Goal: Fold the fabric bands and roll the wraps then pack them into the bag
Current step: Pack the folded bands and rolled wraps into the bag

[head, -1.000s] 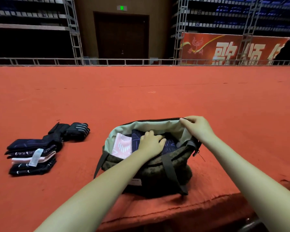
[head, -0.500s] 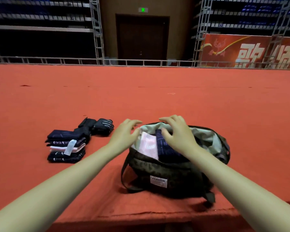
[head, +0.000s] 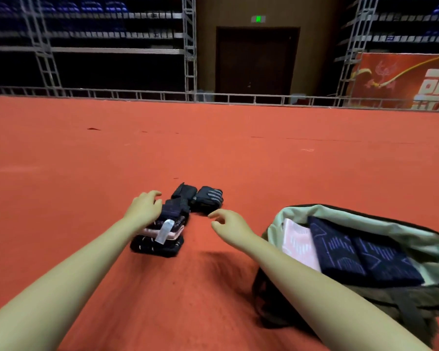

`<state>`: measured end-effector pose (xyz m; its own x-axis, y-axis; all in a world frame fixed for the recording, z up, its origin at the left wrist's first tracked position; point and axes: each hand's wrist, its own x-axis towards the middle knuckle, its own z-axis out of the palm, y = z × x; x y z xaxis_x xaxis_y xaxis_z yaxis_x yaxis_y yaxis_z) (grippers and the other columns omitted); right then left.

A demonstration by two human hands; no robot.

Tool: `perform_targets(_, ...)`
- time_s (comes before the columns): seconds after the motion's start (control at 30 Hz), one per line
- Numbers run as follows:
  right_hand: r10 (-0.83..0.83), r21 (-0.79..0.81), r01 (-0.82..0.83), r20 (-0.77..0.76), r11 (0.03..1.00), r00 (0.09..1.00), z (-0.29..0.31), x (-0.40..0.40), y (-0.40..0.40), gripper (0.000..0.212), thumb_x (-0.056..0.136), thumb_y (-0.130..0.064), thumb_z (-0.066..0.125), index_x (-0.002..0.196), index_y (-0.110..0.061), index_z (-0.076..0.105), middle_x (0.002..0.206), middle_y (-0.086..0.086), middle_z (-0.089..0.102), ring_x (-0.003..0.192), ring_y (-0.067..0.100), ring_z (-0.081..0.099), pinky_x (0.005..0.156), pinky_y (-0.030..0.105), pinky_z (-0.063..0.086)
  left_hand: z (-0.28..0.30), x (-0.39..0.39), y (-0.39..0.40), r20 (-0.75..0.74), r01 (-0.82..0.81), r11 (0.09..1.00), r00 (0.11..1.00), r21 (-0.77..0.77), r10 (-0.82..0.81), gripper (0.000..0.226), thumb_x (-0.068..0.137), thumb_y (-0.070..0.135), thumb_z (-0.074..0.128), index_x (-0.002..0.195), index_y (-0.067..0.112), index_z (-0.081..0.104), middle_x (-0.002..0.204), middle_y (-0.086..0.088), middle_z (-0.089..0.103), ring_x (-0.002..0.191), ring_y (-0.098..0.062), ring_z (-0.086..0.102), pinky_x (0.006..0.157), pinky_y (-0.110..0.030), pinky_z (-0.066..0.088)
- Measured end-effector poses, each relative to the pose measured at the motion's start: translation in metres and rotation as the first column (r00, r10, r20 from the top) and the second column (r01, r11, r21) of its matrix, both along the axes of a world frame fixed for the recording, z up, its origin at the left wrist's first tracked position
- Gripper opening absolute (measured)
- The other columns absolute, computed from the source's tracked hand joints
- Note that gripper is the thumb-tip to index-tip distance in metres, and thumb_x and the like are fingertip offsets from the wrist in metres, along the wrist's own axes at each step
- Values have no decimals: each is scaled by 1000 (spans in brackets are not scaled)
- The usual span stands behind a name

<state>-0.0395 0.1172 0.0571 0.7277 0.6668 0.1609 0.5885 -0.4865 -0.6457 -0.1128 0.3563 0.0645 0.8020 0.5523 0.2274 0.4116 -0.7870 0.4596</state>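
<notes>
A stack of folded fabric bands (head: 160, 235), dark ones with a pink one between them and a white tag on the front, lies on the red carpet. My left hand (head: 143, 207) rests on the stack's left top with fingers loosely bent. My right hand (head: 227, 224) hovers just right of the stack, fingers relaxed and holding nothing. Behind the stack lie two rolled dark wraps (head: 207, 198). The olive bag (head: 314, 216) lies open at the right, with a pink band (head: 300, 243) and dark blue patterned bands (head: 360, 259) inside.
The red carpet (head: 213, 153) stretches far ahead to a metal rail (head: 137, 93). Beyond the rail are scaffold towers, a dark door and a red banner (head: 403, 82). The platform's front edge is close to me, below the bag.
Both hands have left the bag and moved left to the stack of bands. The left hand now lies on the stack. My view has swung left, so the bag sits at the right.
</notes>
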Motion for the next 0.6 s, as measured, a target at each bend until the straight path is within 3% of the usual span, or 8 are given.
perform_targets(0.13, -30, -19, 28, -84, 999, 996, -18, 12, 42, 33, 89, -19, 48, 119, -19, 61, 125, -1, 61, 116, 16, 54, 97, 28, 43, -6, 20, 27, -103, 39, 996, 994, 84, -30, 43, 94, 19, 39, 137, 15, 45, 132, -18, 50, 124, -34, 43, 103, -41, 37)
perform_targets(0.3, -25, 22, 28, -132, 999, 991, -25, 24, 82, 33, 91, -18, 47, 121, -15, 60, 125, 0, 61, 117, 16, 54, 98, 28, 41, -18, 26, 50, -419, 220, 963, 897, 153, -138, 53, 90, 30, 43, 142, 30, 36, 140, -3, 47, 130, -22, 40, 111, -41, 24)
perform_targets(0.43, 51, 39, -46, -138, 998, 989, -25, 27, 110, 37, 95, -21, 46, 130, -12, 54, 132, 5, 55, 123, 18, 50, 104, 30, 37, -15, 11, 62, -359, 313, 940, 900, 132, -249, 49, 86, 34, 53, 134, 34, 45, 112, -3, 53, 113, -22, 46, 97, -32, 36)
perform_targets(0.6, 151, 32, -147, -194, 989, 969, -27, 20, 133, 39, 101, -28, 34, 134, -14, 49, 139, 4, 50, 130, 19, 44, 110, 32, 30, -3, -10, 72, -324, 376, 923, 886, 85, -332, 39, 82, 34, 63, 120, 29, 56, 109, 7, 63, 98, -15, 58, 86, -29, 45)
